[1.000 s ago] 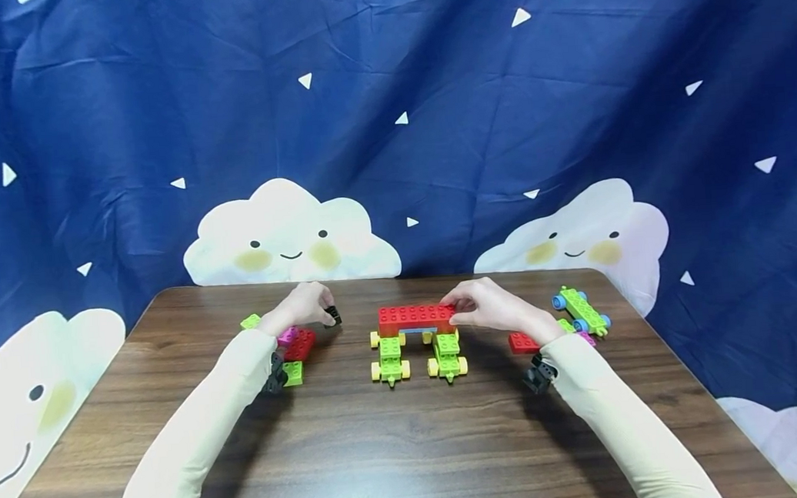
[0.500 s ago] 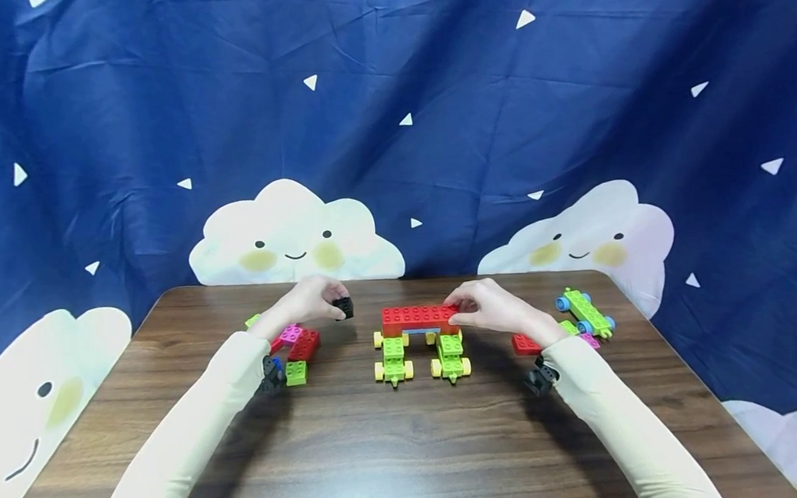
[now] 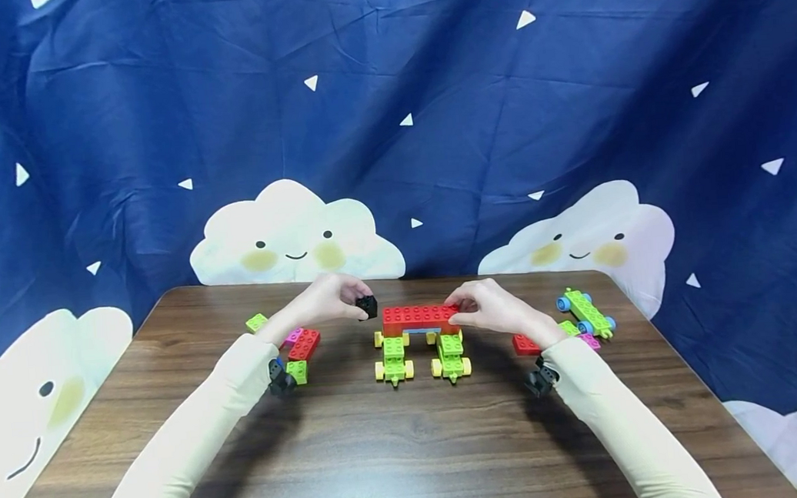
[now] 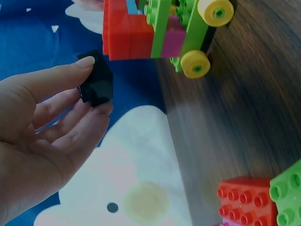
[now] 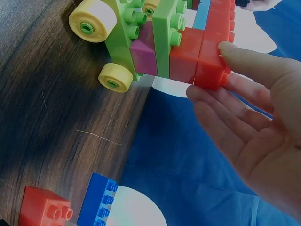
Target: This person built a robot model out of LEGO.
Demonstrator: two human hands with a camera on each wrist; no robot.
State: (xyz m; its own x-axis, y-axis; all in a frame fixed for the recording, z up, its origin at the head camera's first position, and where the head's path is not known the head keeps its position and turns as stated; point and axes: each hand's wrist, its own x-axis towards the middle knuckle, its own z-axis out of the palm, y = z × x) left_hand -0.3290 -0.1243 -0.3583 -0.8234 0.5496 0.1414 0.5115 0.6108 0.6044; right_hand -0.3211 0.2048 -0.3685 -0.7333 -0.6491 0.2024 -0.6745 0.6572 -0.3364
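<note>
A small black toy brick [image 3: 367,307] is pinched between the thumb and fingers of my left hand [image 3: 332,296], raised just left of the built model. In the left wrist view the black brick [image 4: 99,81] shows a smooth dark side. My right hand [image 3: 489,304] grips the right end of a long red toy brick [image 3: 413,319], thumb in front and fingers behind. That brick lies across the top of the model, over two green wheeled bases [image 3: 394,366] with yellow wheels. Red, blue, green and purple blocks [image 5: 143,52] are stacked beneath it.
Loose red [image 3: 304,345], green [image 3: 297,372] and pink bricks lie on the left of the wooden table [image 3: 385,450]. To the right are a red brick [image 3: 525,344] and a green base with blue wheels [image 3: 586,313]. A blue curtain hangs behind.
My left hand has carried the black brick up from the table and rightward, close to the model. The right hand keeps its grip on the long red brick.
</note>
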